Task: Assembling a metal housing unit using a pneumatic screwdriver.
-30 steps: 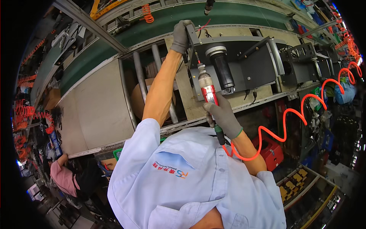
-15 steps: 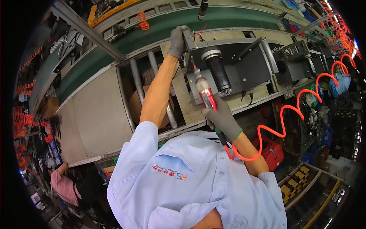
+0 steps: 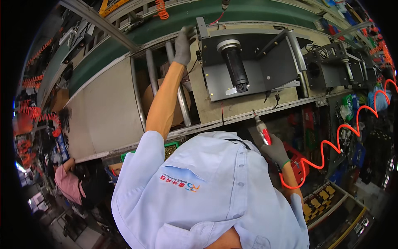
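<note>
A grey glove covers my left hand (image 3: 182, 47), which is beside the left edge of a dark grey metal housing (image 3: 257, 74), slightly apart from it. Its fingers look stretched out and a little blurred, with nothing seen in them. Inside the housing lies a black cylinder (image 3: 235, 66) with a silver ring at its far end. My gloved right hand (image 3: 275, 152) is wrapped round a red and silver air screwdriver (image 3: 263, 130), held off the near edge of the bench with its bit pointing away from me. A coiled orange hose (image 3: 327, 145) runs from the tool to the right.
Under the housing is a beige board (image 3: 203, 112), with metal rollers (image 3: 182, 106) to its left. Another dark housing (image 3: 323, 72) stands to the right. Beyond runs a green conveyor belt (image 3: 253, 18). A red case (image 3: 296, 162) is below my right hand. A person in pink (image 3: 68, 184) is at lower left.
My right hand has drawn the screwdriver out of the housing, back toward me and to the right. My left hand has come off the housing's left upright and moved slightly left.
</note>
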`<control>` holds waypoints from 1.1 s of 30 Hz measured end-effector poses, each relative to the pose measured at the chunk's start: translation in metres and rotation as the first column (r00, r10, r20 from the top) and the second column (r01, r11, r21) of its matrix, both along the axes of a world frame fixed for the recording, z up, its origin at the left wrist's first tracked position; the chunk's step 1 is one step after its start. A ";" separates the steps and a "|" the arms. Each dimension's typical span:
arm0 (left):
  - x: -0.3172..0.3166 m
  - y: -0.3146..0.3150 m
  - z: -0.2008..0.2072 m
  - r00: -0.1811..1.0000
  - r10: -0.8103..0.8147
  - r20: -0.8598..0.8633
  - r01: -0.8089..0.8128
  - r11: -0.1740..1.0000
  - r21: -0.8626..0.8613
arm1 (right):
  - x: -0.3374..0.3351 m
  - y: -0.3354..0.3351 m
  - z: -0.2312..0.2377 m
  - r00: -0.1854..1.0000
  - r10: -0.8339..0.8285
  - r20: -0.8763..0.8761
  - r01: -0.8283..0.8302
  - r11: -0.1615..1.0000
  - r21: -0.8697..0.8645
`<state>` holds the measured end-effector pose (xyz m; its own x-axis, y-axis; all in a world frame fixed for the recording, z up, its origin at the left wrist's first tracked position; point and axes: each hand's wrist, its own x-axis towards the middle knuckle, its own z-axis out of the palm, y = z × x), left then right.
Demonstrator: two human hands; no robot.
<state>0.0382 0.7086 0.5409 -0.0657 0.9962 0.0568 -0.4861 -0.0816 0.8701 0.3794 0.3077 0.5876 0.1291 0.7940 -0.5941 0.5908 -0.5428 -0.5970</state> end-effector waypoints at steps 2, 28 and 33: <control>-0.018 -0.030 -0.046 0.982 0.189 -0.027 -0.188 0.931 -0.314 | 0.040 -0.002 -0.011 0.998 0.050 0.037 -0.051 0.999 0.007; 0.262 -0.276 -0.144 0.951 -0.110 0.289 0.304 0.511 -0.804 | 0.518 0.150 -0.226 0.999 -0.028 -0.037 0.003 0.836 -0.548; 0.325 -0.267 -0.119 0.934 -0.195 0.298 0.356 0.546 -0.759 | 0.487 0.171 -0.265 0.949 0.311 -0.049 -0.296 0.828 -0.476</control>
